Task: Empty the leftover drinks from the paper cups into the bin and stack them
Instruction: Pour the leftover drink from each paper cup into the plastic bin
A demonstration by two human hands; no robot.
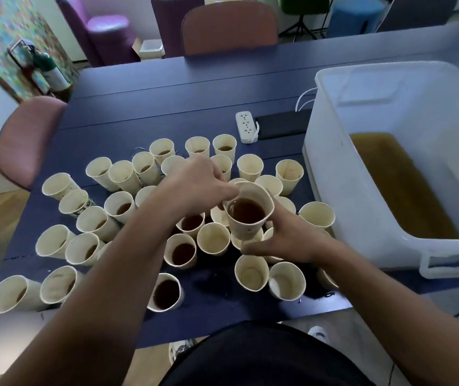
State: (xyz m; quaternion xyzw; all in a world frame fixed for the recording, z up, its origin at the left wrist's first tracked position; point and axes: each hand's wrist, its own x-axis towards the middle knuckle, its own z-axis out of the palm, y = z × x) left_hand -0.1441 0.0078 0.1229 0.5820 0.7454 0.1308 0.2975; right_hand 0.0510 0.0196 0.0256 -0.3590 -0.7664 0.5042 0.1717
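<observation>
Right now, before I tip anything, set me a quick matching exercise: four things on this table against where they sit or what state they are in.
Things:
1. raised cup
2. bin
3. power strip
4. black phone

States or places:
A. white, lying just left of the phone
B. holds murky yellow-brown liquid
C. flat between power strip and bin
D. full of dark drink, held by both hands

Pairs: 1-D, 2-B, 3-A, 4-C

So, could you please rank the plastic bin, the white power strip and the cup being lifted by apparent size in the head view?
1. plastic bin
2. lifted cup, though nearness to the camera inflates it
3. power strip
</observation>
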